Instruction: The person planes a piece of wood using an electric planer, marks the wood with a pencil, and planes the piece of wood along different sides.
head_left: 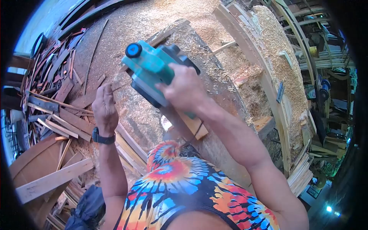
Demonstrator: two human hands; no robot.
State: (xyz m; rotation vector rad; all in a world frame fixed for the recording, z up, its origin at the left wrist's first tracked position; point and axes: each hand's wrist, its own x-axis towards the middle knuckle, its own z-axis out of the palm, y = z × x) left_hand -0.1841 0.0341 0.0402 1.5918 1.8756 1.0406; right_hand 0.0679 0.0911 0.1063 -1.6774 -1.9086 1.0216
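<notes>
My right hand (184, 86) is wrapped round the handle of a teal electric hand planer (151, 67) with a dark base and a blue-capped front knob. The planer sits over a long wooden board (188, 124), whose near end shows beside my body and whose far end (168, 32) reaches past the tool. A dark power cord (197, 134) hangs near my forearm. To the left of the planer, my left hand (105, 105) is raised with its fingers curled and nothing visible in them. A dark watch (103, 137) is on that wrist.
The workbench top (226, 99) is strewn with shavings. On the right runs a long beam (268, 76) with a shavings heap (283, 61) against it. Scrap wood (57, 76) piles up on the left, with loose boards (53, 180) lower down. Shavings cover the ground (142, 17) ahead.
</notes>
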